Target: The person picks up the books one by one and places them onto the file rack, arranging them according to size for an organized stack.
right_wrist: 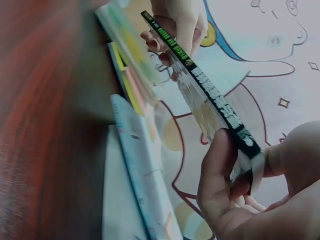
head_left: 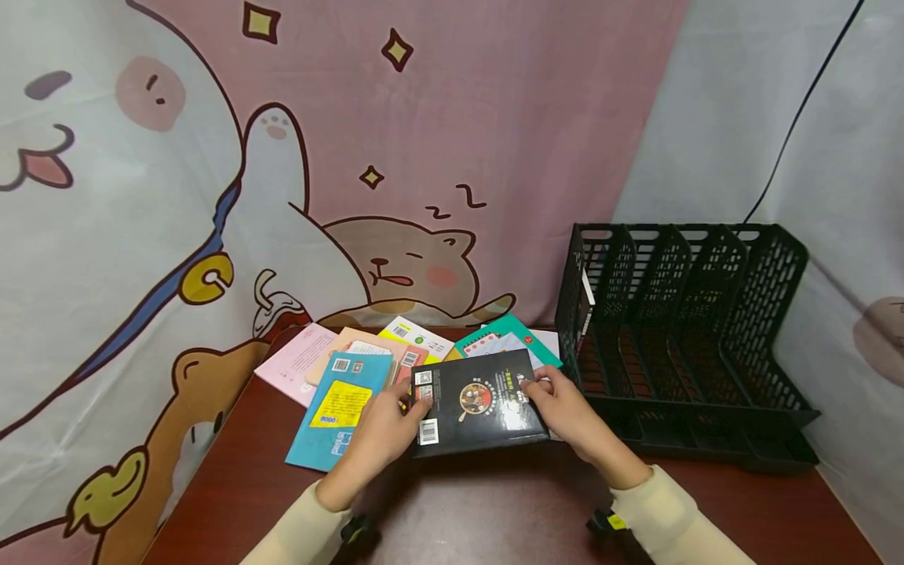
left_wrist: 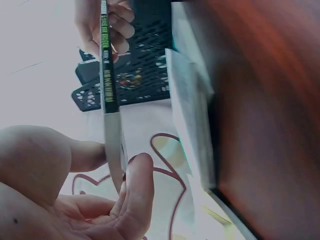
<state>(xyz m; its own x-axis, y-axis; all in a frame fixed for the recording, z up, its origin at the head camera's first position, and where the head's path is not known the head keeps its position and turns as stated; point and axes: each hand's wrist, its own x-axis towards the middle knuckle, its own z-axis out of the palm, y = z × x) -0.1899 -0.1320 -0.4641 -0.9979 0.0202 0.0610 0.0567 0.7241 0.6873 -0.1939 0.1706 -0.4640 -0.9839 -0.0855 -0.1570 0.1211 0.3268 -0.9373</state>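
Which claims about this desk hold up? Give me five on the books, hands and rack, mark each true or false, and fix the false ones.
1. Both the left hand and the right hand hold the black book. True.
2. The black rack stands on the person's left. False: it stands on the right.
3. The blue book with the yellow panel lies left of the black book. True.
4. The black book lies flat on the table. False: the hands hold it up, clear of the table.
5. The rack's leftmost compartment holds nothing. False: a thin, white-edged item stands in it.
6. The green book lies nearer the rack than the blue book does. True.
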